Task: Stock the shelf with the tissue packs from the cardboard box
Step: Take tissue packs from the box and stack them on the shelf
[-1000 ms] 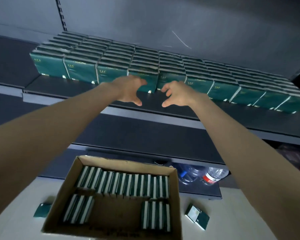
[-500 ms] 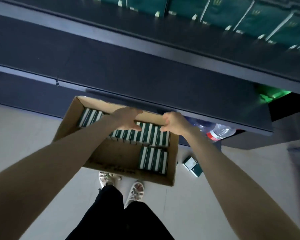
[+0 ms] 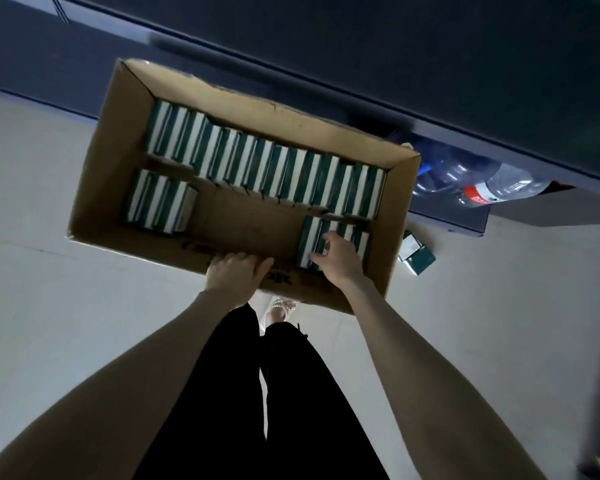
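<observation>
Fingers point(image 3: 327, 239) of the right hand point(image 3: 336, 259) lay spread and bent over the tops of the near-right tissue packs point(image 3: 361, 239), thumb at the stack's left end; whether they had clamped it could not be told. Those packs stood on edge in the cardboard box point(image 3: 94, 188), directly under that hand, the stack running left to right. The left hand point(image 3: 234, 275) hooked over the box's near wall, farther off. Beyond, a long row point(image 3: 267, 164) lined the far wall, toward the shelf point(image 3: 430, 64).

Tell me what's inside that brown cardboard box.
The brown cardboard box holds green-and-white tissue packs: one long row, two short groups. The right hand covers some; anything beneath is hidden.
</observation>
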Demonstrator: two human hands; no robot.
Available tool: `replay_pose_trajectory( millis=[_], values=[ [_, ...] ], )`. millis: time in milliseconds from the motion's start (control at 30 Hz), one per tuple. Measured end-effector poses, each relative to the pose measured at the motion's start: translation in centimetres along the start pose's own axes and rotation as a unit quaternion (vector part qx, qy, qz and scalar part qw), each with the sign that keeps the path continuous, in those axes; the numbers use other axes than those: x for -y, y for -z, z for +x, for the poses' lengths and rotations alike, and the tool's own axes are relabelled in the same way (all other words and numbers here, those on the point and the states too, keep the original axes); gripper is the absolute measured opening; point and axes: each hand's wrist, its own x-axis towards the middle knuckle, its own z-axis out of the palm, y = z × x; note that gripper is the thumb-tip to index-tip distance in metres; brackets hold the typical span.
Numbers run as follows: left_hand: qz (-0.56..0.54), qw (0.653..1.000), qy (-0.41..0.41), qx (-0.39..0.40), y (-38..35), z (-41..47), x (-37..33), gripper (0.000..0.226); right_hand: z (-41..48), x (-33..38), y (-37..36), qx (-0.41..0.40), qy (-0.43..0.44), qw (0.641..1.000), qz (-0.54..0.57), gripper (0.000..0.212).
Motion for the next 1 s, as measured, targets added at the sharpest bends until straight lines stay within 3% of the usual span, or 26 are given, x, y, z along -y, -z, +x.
replay_pose_trajectory(
  millis=[233,533,633,800,1000],
  values=[
    [0.025,0.989,-0.019,-0.142,-3.1,0.6,0.8,0.054,3.2,0.2,-3.5,-0.050,-0.054,0.997,-0.005,0.043],
    [0.017,0.986,-0.028,-0.162,-3.5,0.7,1.1,0.050,5.8,1.0,-5.5,-0.083,-0.078,0.991,-0.071,0.055],
    [0.018,0.985,-0.029,-0.167,-3.6,0.7,1.1,0.050,6.3,1.2,-6.1,-0.075,-0.076,0.993,-0.050,0.037],
    [0.010,0.990,-0.035,-0.134,-2.9,0.6,1.2,0.052,5.9,1.5,-6.0,-0.080,-0.067,0.995,-0.003,0.015],
    [0.020,1.000,0.003,-0.010,-0.4,0.3,0.9,0.040,2.5,2.1,-1.5,-0.049,0.006,0.997,0.063,0.007]
  ],
)
